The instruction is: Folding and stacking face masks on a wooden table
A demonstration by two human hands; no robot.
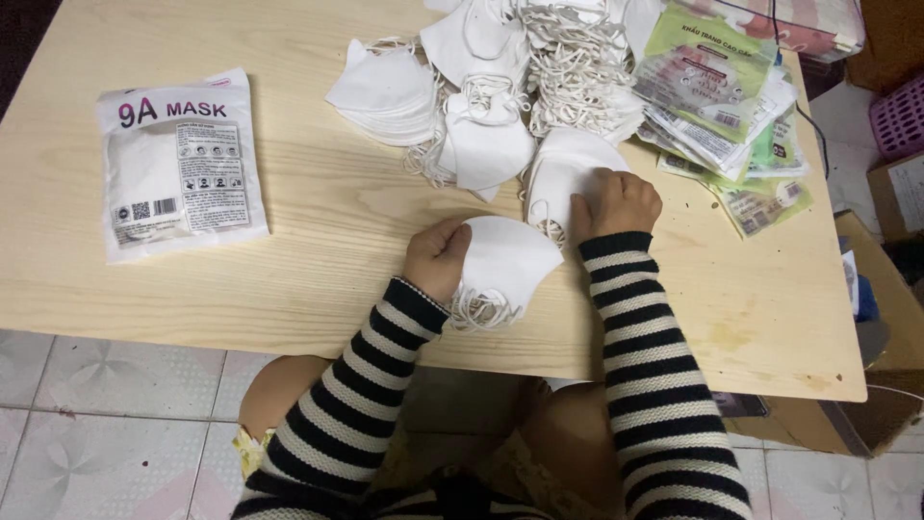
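From the head view, we take the pale wooden table point(318, 241) as our landmark. Near its front edge, roughly at the middle, our left hand point(438, 258) is clenched around a small stack of white folded face masks point(505, 260), fingers curled over the stack's left side, with the elastic ear loops point(481, 308) dangling in a loose tangle below it toward the table's edge. Just beyond and to the right, our right hand point(616, 202) rests with bent fingers on another white mask point(563, 173), pinching or pressing its edge; we cannot tell whether it truly grips it. Farther back on the table lies a heap of loose masks point(481, 87) with tangled loops, and at the table's back right corner a fan of flat printed packets point(717, 106). A sealed white packet point(181, 164) sits well apart on the table's left side. We judge these masks to be very light, soft and easily creased, not fragile, yet prone to slide apart in a stack; the loops snag readily. The best hold looks to be a pinch across the folded spine, keeping loops clear.
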